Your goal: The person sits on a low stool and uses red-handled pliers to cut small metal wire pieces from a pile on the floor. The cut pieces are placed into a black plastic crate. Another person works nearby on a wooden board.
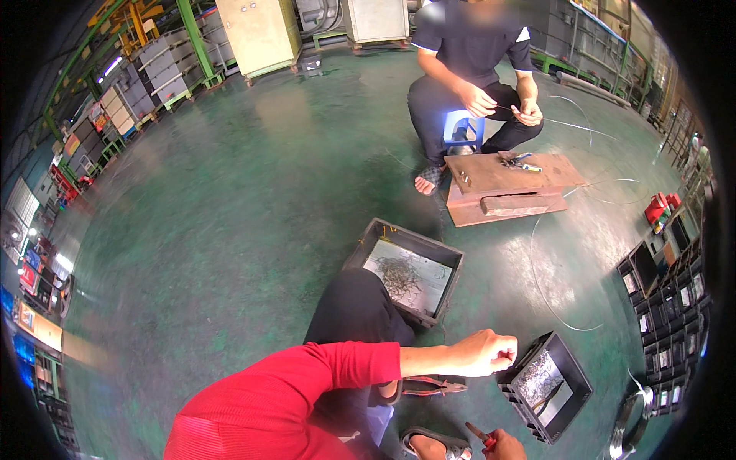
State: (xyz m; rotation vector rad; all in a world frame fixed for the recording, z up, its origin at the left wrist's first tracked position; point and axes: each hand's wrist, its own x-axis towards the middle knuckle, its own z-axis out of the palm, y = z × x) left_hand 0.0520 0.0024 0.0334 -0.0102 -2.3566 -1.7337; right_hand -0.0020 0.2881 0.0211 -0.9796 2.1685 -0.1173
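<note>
My left hand [484,353] is closed, its arm in a red sleeve stretched to the right. Whatever its fingers may hold is too small to make out. Just beyond it stands a small black crate [580,381] with thin dark wire pieces in the bottom. Low in the picture, my right hand [506,446] is wrapped round red-handled pliers [481,434], whose jaws point up and left. Another pair of red-handled pliers [435,386] lies on the floor by my foot. A larger dark crate [452,285] holds a heap of thin wire pieces on a pale lining.
Across from me a seated person [479,84] holds a thin wire in both hands. Before them stands a rusty steel beam [510,172] with tools on top. Loose wire [546,295] curves over the floor. A wire coil [630,429] and stacked black bins [671,322] are at right.
</note>
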